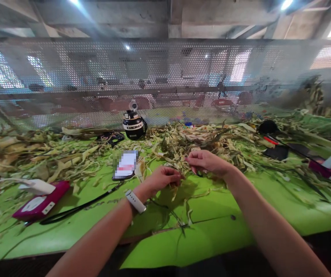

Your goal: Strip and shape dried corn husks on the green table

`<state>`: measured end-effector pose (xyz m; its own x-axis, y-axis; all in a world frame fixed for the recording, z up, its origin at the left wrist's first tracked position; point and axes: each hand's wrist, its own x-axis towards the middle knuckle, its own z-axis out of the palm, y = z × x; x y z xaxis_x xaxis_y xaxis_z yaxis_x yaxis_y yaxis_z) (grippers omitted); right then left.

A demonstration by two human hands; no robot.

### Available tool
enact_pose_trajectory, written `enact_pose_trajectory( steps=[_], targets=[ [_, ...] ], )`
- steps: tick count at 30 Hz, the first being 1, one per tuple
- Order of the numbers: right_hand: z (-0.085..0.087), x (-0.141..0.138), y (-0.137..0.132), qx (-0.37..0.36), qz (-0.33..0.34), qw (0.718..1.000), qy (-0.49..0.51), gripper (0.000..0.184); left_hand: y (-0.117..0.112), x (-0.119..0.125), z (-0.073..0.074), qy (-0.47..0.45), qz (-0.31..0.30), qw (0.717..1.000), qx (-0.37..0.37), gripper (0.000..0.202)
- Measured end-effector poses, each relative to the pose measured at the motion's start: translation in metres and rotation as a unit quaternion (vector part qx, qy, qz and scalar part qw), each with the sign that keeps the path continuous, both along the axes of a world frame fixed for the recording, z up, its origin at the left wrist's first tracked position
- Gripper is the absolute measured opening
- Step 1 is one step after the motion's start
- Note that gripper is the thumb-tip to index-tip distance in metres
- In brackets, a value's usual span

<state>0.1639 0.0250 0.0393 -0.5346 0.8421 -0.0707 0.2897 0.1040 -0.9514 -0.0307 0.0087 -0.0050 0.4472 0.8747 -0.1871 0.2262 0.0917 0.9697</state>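
My left hand (165,179), a white band on its wrist, is closed in a pinch over the green table. A thin dry corn husk strip (174,191) pokes out below its fingertips. My right hand (202,161) is just to the right and slightly farther off, thumb and fingers pinched together. What lies between the right fingers is too small to make out. The two hands are close but apart. Right behind them rises a loose heap of dry corn husks (171,144). Left of my left hand lies a phone (126,164) with a lit screen and a black strap.
A black bottle (134,125) stands before the perforated metal screen (165,69). At left, a white charger (40,187) is plugged into a magenta power block (42,206). More husks (52,161) cover the left side. A dark flat object (276,152) lies at right.
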Motion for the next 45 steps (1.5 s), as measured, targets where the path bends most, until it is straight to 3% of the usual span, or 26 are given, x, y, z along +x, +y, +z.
enact_pose_trajectory(
  steps=[5, 10, 13, 17, 20, 22, 26, 28, 30, 32, 33, 34, 39, 45],
  targets=[
    [-0.006, -0.006, 0.001, -0.026, -0.019, 0.999, 0.033, 0.037, -0.004, 0.003, -0.001, 0.077, -0.058, 0.995, 0.026, 0.024],
    [-0.015, -0.015, 0.006, -0.012, 0.03, 0.999, 0.033, 0.036, -0.005, 0.002, -0.001, 0.112, -0.109, 0.985, 0.079, 0.025],
    [-0.022, -0.021, 0.009, -0.011, 0.018, 0.999, 0.035, 0.036, -0.005, 0.001, 0.003, 0.13, -0.143, 0.975, 0.106, 0.026],
    [-0.035, -0.031, 0.015, 0.014, 0.014, 1.0, 0.023, 0.037, -0.007, 0.004, 0.006, 0.133, -0.124, 0.979, 0.091, 0.021],
    [-0.042, -0.036, 0.021, 0.1, -0.008, 0.995, -0.013, 0.031, -0.006, 0.007, 0.001, 0.102, -0.074, 0.99, 0.065, 0.027],
    [-0.042, -0.034, 0.024, 0.199, -0.071, 0.976, -0.06, 0.022, -0.004, 0.007, -0.003, 0.068, -0.05, 0.996, 0.039, 0.03],
    [-0.027, -0.017, 0.018, 0.365, -0.238, 0.887, -0.154, 0.007, 0.0, 0.005, -0.009, 0.009, -0.032, 0.999, -0.007, 0.032],
    [-0.016, -0.008, 0.008, 0.342, -0.195, 0.902, -0.176, 0.013, 0.002, 0.005, -0.011, -0.007, -0.03, 1.0, -0.007, 0.036],
    [-0.007, -0.002, -0.004, 0.248, -0.033, 0.945, -0.209, 0.016, 0.002, 0.004, -0.012, -0.015, -0.032, 0.999, -0.002, 0.04],
    [-0.004, -0.001, -0.013, 0.17, 0.124, 0.949, -0.236, 0.013, 0.003, 0.005, -0.013, -0.023, -0.035, 0.999, -0.001, 0.044],
    [-0.005, -0.001, -0.015, 0.156, 0.16, 0.944, -0.244, 0.011, 0.004, 0.005, -0.014, -0.028, -0.035, 0.999, -0.002, 0.046],
    [-0.007, -0.003, -0.016, 0.159, 0.165, 0.94, -0.252, 0.01, 0.004, 0.005, -0.014, -0.035, -0.036, 0.999, -0.004, 0.047],
    [-0.019, -0.01, -0.012, 0.213, 0.05, 0.934, -0.281, 0.01, 0.005, 0.004, -0.016, -0.045, -0.041, 0.998, -0.005, 0.045],
    [-0.018, -0.012, -0.011, 0.18, 0.093, 0.944, -0.26, 0.012, 0.004, 0.004, -0.014, -0.023, -0.049, 0.998, 0.023, 0.043]
  ],
)
